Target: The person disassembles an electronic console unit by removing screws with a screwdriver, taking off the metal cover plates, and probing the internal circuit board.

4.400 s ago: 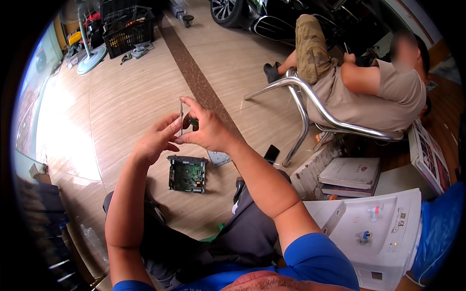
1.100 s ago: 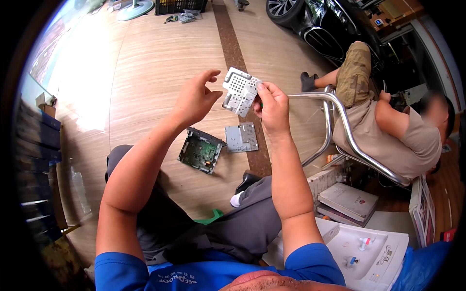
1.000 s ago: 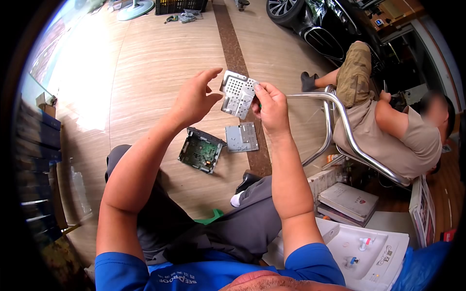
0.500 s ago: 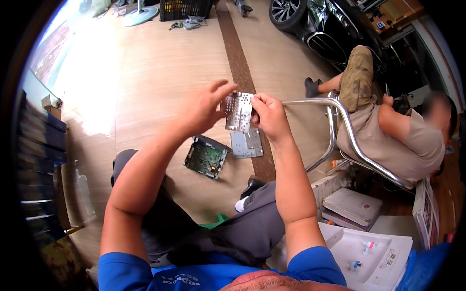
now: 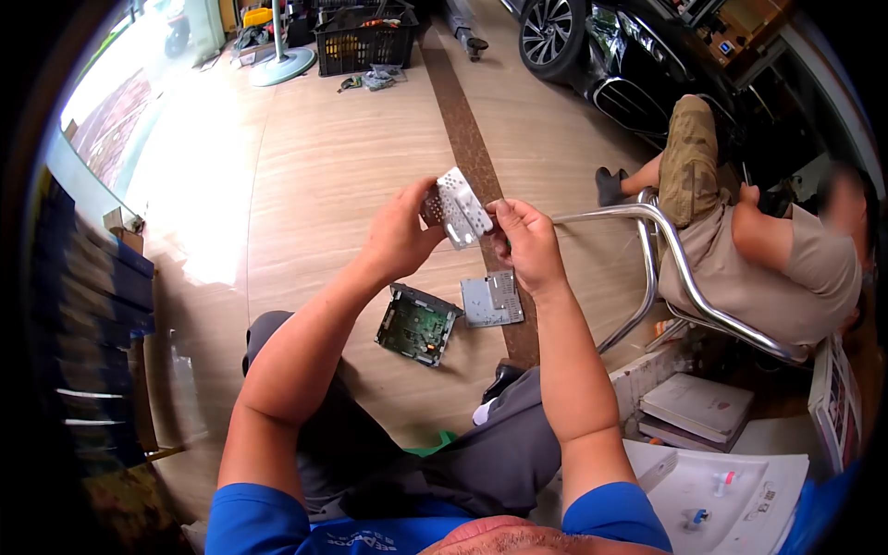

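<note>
A perforated silver metal plate [image 5: 460,205] with a bent edge is held up in front of me, tilted. My left hand [image 5: 400,231] grips its left side, fingers behind it and thumb below. At the plate's right edge, my right hand [image 5: 529,245] is closed, thumb and fingertips pinching at the corner. Below on the floor lies an open dark metal housing [image 5: 415,324] with a green circuit board inside. Beside that housing rests a flat grey metal cover [image 5: 493,300] with slots.
A chrome-framed chair [image 5: 680,264] with a seated person [image 5: 758,268] is at my right. Books [image 5: 696,407] and a white tray-like panel [image 5: 731,490] are nearer. A black crate [image 5: 365,42] and a car wheel [image 5: 552,37] stand farther off; dark boxes line the left.
The metal plate has turned and tilted. My left hand, previously raised with fingers spread beside it, now grips its left side. My right hand stays at its right edge. The view has shifted.
</note>
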Available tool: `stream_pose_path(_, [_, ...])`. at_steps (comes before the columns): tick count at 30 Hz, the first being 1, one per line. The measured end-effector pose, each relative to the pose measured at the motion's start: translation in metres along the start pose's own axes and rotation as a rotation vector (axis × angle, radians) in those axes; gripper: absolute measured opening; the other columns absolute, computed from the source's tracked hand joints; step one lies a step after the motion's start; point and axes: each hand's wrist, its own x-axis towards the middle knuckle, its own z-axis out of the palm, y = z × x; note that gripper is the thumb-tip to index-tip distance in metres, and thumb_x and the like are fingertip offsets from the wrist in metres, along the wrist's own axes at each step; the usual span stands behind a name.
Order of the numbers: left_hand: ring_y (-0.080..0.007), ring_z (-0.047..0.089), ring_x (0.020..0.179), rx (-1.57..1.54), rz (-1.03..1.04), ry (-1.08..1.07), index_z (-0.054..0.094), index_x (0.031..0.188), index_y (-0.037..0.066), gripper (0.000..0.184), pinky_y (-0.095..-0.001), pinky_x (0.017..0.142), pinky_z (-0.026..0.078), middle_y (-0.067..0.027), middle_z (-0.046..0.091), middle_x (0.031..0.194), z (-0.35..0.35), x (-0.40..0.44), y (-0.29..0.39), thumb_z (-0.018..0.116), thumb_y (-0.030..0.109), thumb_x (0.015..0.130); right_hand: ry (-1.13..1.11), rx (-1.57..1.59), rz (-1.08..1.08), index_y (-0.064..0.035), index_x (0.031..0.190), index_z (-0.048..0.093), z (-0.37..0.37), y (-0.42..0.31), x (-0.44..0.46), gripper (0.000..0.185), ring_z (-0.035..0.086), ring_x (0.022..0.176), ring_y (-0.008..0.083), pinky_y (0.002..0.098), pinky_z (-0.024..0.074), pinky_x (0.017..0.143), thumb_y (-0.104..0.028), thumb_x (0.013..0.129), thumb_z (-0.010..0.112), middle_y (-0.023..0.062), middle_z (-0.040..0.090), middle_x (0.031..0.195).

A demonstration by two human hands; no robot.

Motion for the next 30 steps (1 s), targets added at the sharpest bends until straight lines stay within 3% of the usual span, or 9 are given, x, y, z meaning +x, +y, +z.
stream_pose_path(3, [-0.0262,0.067,0.087,-0.205,-0.177,0.01,0.05,0.126,-0.004,0.061,-0.036,0.077,0.054,-0.0181,0.068,0.1,0.001,0.003,-0.002,0.079,0.014,0.076,-0.046,-0.073,-0.072,-0.0041,0.101,0.064,-0.001,0.003,0.0,0.022,0.047,0.058,0.0033,0.0181,0.0357,0.048,-0.025,0.1,0.058,-0.0015,0.061,0.079])
stream_pose_path(5, [-0.0243,0.067,0.087,-0.268,-0.225,0.014,0.05,0.126,-0.004,0.061,-0.0351,0.076,0.054,-0.0176,0.068,0.099,0.004,0.003,-0.003,0.079,0.014,0.076,-0.061,-0.251,-0.072,-0.0006,0.101,0.067,0.003,0.003,-0.003,0.025,0.054,0.065,0.0047,0.021,0.0445,0.059,-0.025,0.096,0.064,0.0013,0.066,0.082])
stream_pose_path(10, [-0.0217,0.068,0.085,-0.367,-0.264,0.032,0.05,0.126,-0.004,0.058,-0.0336,0.074,0.055,-0.017,0.068,0.099,0.013,0.002,-0.012,0.078,0.014,0.077,-0.107,-0.348,-0.166,-0.0016,0.101,0.065,0.016,0.005,-0.007,0.018,0.046,0.061,0.0025,0.019,0.039,0.055,-0.019,0.094,0.066,-0.0022,0.061,0.078])
stream_pose_path(12, [-0.0223,0.069,0.087,-0.333,-0.278,0.021,0.051,0.124,-0.006,0.057,-0.0337,0.076,0.055,-0.0173,0.069,0.101,0.012,0.001,-0.007,0.078,0.014,0.078,-0.085,-0.376,-0.139,0.0017,0.101,0.068,0.016,0.007,-0.008,0.022,0.061,0.081,0.0087,0.0268,0.0499,0.074,-0.018,0.093,0.066,0.0044,0.07,0.086])
stream_pose_path(16, [-0.0229,0.069,0.089,-0.348,-0.282,0.018,0.05,0.122,-0.007,0.057,-0.0339,0.077,0.056,-0.018,0.069,0.102,0.015,0.001,-0.008,0.078,0.016,0.078,-0.07,-0.377,-0.16,0.0017,0.101,0.068,0.018,0.007,-0.008,0.022,0.062,0.081,0.0096,0.0269,0.0501,0.074,-0.018,0.093,0.066,0.0052,0.07,0.087])
stream_pose_path(18, [-0.0234,0.069,0.09,-0.356,-0.299,0.013,0.05,0.122,-0.007,0.057,-0.034,0.078,0.056,-0.0191,0.069,0.102,0.015,0.0,-0.006,0.079,0.017,0.079,-0.077,-0.432,-0.365,0.0014,0.105,0.066,0.019,0.011,-0.007,0.021,0.055,0.075,0.005,0.0216,0.0459,0.068,-0.016,0.094,0.066,-0.0007,0.064,0.084])
stream_pose_path(19, [-0.0234,0.069,0.09,-0.357,-0.299,0.012,0.05,0.122,-0.007,0.057,-0.034,0.078,0.056,-0.0191,0.069,0.102,0.014,0.0,-0.003,0.079,0.017,0.079,-0.076,-0.433,-0.364,0.0014,0.105,0.066,0.019,0.013,-0.006,0.021,0.055,0.075,0.005,0.0216,0.0459,0.068,-0.016,0.094,0.066,-0.0007,0.064,0.084])
stream_pose_path(21, [-0.0231,0.069,0.09,-0.339,-0.336,-0.008,0.049,0.122,-0.007,0.059,-0.0335,0.077,0.056,-0.0193,0.068,0.103,0.011,-0.001,0.003,0.08,0.019,0.079,-0.016,-0.445,-0.372,0.002,0.099,0.067,0.019,0.016,-0.005,0.021,0.062,0.078,0.0111,0.029,0.0506,0.072,-0.018,0.091,0.068,0.0086,0.071,0.086])
stream_pose_path(30, [-0.0207,0.068,0.086,-0.405,-0.291,-0.001,0.047,0.125,-0.007,0.066,-0.0315,0.072,0.056,-0.0169,0.067,0.099,0.014,-0.002,0.002,0.083,0.023,0.078,0.081,-0.532,-0.425,0.0018,0.098,0.066,0.021,0.018,-0.006,0.018,0.06,0.066,0.0118,0.0313,0.0485,0.061,-0.015,0.091,0.062,0.0115,0.067,0.073])
